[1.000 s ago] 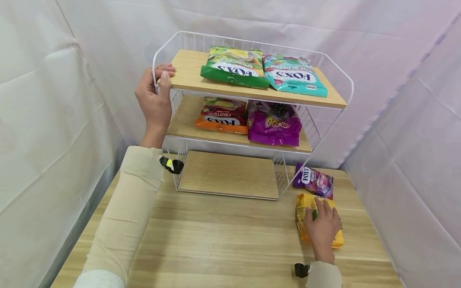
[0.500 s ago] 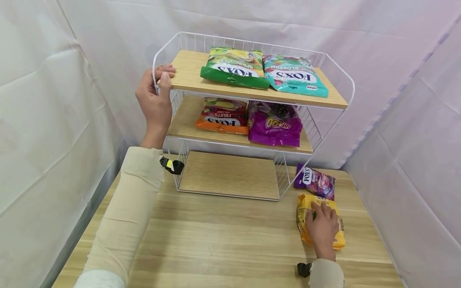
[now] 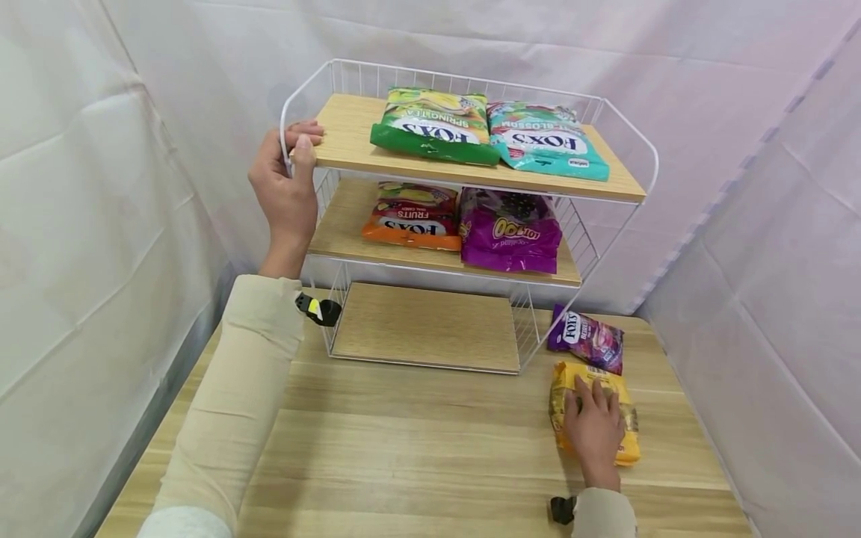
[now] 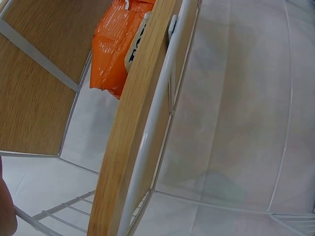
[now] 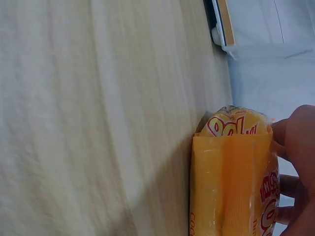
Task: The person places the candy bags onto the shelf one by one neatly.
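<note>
Green packet [image 3: 437, 127]: FOX'S SPRING TEA; teal packet [image 3: 548, 140]: FOX'S; orange packet [image 3: 413, 217]: FOX'S FRUITS; purple packet [image 3: 511, 232]: LOT 100; near table's [image 3: 679, 448] right edge, violet packet [image 3: 592, 340]: FOX'S; yellow packet [image 5: 211, 177]: COCO

the left sleeve [image 3: 225, 403] is long and pale beige, close-fitting along the forearm, with a few thin creases running across it. its cuff [image 3: 264, 310] is wider and slightly rumpled around the wrist. toward the bottom edge of the head view the beige gives way to a whitish section [image 3: 184, 521] of cloth. a small black device [image 3: 319, 308] juts from the inner side of this cuff, marked with a bright yellow patch and ending in a rounded black part. the right sleeve [image 3: 604, 515], largely cropped, is similarly beige, with a small dark block [image 3: 562, 510] at its inner side
</note>
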Demonstrator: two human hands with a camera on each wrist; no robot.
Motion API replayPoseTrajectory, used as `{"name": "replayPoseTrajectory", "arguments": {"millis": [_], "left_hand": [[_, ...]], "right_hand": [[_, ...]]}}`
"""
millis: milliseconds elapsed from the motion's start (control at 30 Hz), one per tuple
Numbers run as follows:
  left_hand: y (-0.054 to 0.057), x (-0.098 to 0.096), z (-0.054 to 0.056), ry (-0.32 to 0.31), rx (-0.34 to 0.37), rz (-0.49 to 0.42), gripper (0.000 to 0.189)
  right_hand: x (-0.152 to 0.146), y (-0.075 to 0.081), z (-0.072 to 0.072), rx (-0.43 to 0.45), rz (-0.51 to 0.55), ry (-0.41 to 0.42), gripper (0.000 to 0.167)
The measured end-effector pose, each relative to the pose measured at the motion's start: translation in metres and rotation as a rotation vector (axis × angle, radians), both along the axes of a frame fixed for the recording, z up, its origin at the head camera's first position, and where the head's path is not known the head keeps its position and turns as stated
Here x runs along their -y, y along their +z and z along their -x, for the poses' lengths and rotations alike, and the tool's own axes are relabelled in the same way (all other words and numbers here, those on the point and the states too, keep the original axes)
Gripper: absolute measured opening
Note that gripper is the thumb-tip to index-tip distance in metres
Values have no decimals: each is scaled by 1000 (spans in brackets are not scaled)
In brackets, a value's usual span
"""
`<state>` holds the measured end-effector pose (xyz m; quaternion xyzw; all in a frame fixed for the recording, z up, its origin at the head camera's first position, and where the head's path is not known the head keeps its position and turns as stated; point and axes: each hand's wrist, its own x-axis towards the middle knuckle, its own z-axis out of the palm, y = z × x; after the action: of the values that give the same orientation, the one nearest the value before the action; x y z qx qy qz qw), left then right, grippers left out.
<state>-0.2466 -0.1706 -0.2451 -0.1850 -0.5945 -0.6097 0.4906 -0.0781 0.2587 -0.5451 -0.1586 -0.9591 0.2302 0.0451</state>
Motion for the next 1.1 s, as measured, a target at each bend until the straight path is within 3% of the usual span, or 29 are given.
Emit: {"name": "replayPoseTrajectory", "arguments": {"millis": [667,1100], "left_hand": [[2,-1,-2,16,18,9,17],[1,0,0,0,8,-22,17]], "right_hand": [[25,8,-7,50,-34,-15,52],[43,20,-16,133,-83,42,53]]}}
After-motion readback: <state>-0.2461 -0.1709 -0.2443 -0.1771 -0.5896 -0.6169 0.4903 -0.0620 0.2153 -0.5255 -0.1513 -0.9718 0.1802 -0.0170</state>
